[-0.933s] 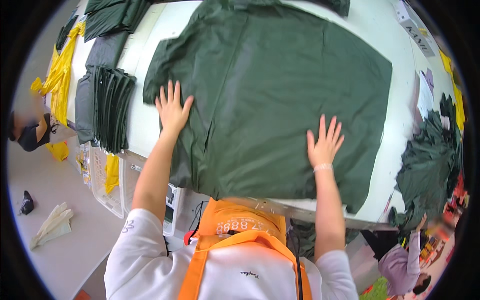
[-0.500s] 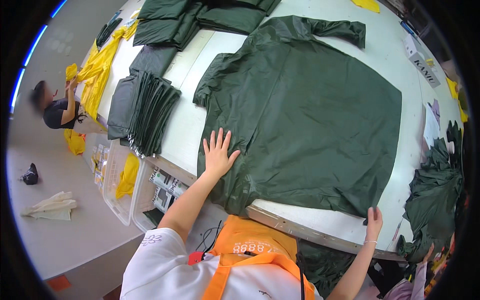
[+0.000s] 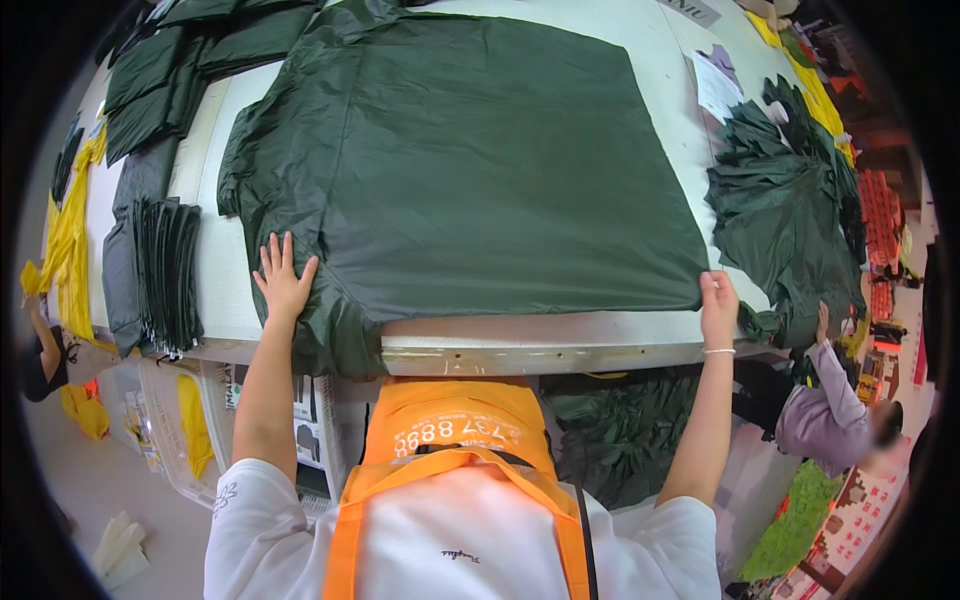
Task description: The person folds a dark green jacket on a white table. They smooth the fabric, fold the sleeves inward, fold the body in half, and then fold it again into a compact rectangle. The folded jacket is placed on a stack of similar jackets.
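Note:
A dark green rain jacket (image 3: 490,160) lies spread over the white table (image 3: 675,120), its surface mostly smooth with creases toward the left. My left hand (image 3: 285,285) presses flat on its near left part, fingers spread. At the near right corner, my right hand (image 3: 719,310) pinches the hem between thumb and fingers. The hem runs nearly straight between the two sides, just behind the table's front edge. Part of the left side hangs down over that edge.
Folded green garments (image 3: 168,270) stand in a row at left, with more folded stacks (image 3: 150,90) behind. A loose green heap (image 3: 780,200) lies at right, near a person in a mauve top (image 3: 825,410). White baskets (image 3: 170,430) sit below the table, left.
The view has swung to the right. My right hand has drawn the jacket's corner outward, and the hem is straighter and tauter. My left hand stays flat on the cloth.

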The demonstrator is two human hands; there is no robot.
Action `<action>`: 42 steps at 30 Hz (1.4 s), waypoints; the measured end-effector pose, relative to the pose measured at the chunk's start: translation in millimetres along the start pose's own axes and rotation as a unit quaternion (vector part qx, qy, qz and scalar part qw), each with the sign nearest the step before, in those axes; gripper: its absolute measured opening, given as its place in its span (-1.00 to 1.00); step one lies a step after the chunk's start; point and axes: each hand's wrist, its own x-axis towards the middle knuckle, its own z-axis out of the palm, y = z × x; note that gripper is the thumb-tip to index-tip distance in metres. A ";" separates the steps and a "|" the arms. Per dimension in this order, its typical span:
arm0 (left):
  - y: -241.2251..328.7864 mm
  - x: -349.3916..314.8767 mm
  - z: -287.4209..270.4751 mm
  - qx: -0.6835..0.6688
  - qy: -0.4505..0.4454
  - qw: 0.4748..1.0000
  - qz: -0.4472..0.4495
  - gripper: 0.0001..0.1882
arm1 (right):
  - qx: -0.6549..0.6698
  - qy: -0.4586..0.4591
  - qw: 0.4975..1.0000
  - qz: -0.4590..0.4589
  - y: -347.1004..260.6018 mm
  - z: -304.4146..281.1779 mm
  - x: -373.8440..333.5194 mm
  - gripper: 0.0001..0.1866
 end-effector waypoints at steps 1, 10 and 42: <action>1.7 1.2 0.0 -0.008 -0.005 1.000 -0.004 -0.19 | -0.129 0.003 0.992 -0.018 7.8 6.7 -8.0 -0.79; -19.8 -20.7 -35.7 -0.087 0.130 0.985 0.070 -0.31 | -0.317 0.094 0.943 0.039 84.3 73.3 -55.6 -0.75; -48.8 60.0 -235.5 -0.792 -0.228 0.559 0.097 -0.42 | 0.004 -0.037 0.994 0.104 50.9 -29.9 145.6 -0.61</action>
